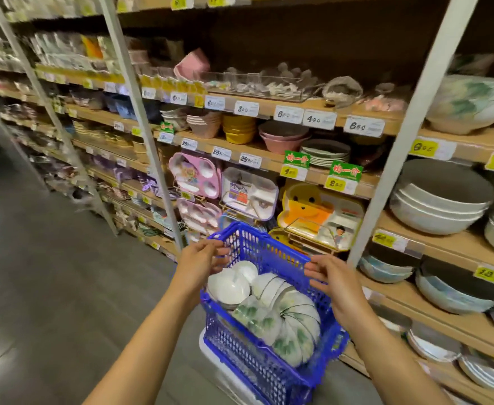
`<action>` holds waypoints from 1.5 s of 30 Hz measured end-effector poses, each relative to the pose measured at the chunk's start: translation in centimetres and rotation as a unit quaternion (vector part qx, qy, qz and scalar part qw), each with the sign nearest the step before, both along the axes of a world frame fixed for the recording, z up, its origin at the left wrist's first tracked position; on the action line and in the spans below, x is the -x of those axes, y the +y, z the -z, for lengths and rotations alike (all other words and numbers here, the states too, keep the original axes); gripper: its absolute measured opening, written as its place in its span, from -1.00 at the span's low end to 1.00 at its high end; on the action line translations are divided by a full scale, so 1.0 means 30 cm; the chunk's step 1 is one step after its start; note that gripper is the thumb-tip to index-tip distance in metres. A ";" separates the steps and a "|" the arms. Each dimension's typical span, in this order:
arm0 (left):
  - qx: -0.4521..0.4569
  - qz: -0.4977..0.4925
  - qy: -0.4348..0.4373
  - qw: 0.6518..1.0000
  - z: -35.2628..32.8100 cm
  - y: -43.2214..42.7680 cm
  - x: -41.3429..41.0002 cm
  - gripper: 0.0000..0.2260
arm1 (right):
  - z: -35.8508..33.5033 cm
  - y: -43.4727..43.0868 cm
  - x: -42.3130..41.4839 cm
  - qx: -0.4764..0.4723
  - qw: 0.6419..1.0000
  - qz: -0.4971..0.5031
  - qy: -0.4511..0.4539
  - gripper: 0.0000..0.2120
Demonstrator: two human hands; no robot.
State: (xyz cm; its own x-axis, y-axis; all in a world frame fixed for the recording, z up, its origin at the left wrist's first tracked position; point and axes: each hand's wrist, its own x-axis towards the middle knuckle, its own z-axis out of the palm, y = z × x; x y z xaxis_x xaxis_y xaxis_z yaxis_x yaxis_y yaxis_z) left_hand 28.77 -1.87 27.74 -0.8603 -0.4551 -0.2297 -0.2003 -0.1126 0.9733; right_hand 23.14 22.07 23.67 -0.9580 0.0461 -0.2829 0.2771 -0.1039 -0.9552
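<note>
I find the blue basket in the lower centre of the frame, tilted, between both hands. The left hand sits at the basket's far left rim. Its fingers are curled over the rim edge and grip it. The right hand is at the right rim. Its fingers are pressed together and pinch the rim from above. The basket's load lies below and between the two sets of fingers. White bowls lie just under the left hand, and leaf-patterned bowls are stacked on edge toward the near right corner. Shelves of crockery with price tags fill the upper and right of the frame. Grey floor shows at the left.
</note>
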 end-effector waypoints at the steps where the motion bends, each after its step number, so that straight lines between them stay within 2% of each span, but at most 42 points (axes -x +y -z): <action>1: 0.006 0.010 -0.010 1.000 0.019 -0.048 -0.002 -0.77 | 0.026 -0.049 -0.004 -0.005 1.000 0.001 -0.010 -0.80; 9: 0.028 0.090 -0.099 0.991 0.136 -0.280 0.052 -0.83 | 0.178 -0.297 -0.026 -0.061 0.991 -0.018 -0.119 -0.86; 17: 0.043 0.140 -0.171 0.974 0.265 -0.373 0.246 -0.83 | 0.302 -0.431 0.112 -0.088 0.978 -0.034 -0.187 -0.88; 21: 0.096 0.158 -0.191 0.964 0.332 -0.408 0.382 -0.87 | 0.398 -0.487 0.230 -0.087 0.969 -0.044 -0.226 -0.89; 24: 0.144 0.176 -0.206 0.952 0.403 -0.430 0.488 -0.82 | 0.474 -0.521 0.321 -0.082 0.964 -0.036 -0.252 -0.90; 27: 0.177 0.204 -0.253 0.929 0.498 -0.432 0.555 -0.76 | 0.559 -0.544 0.386 -0.106 0.956 -0.042 -0.269 -0.88; 30: 0.222 0.248 -0.302 0.893 0.590 -0.424 0.600 -0.84 | 0.642 -0.567 0.430 -0.165 0.946 -0.061 -0.274 -0.83; 36: 0.284 0.319 -0.364 0.828 0.728 -0.417 0.672 -0.69 | 0.756 -0.615 0.469 -0.309 0.897 -0.154 -0.277 -0.86; 39: 0.288 0.337 -0.404 0.800 0.797 -0.419 0.678 -0.60 | 0.799 -0.635 0.498 -0.378 0.869 -0.203 -0.247 -0.86; 42: 0.322 0.361 -0.440 0.757 0.866 -0.427 0.668 -0.62 | 0.841 -0.647 0.510 -0.445 0.842 -0.229 -0.200 -0.79; 45: 0.337 0.377 -0.452 0.735 0.922 -0.431 0.652 -0.64 | 0.881 -0.654 0.509 -0.472 0.827 -0.243 -0.186 -0.73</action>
State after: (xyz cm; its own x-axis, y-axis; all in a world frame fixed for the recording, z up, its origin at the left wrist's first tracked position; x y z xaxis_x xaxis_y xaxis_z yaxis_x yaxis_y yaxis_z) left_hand 9.23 -14.78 0.07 -0.5611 -0.2001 -0.8032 -0.5584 0.8077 0.1889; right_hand 7.87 2.46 -2.77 -0.7831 0.0491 -0.6199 0.3595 0.8491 -0.3870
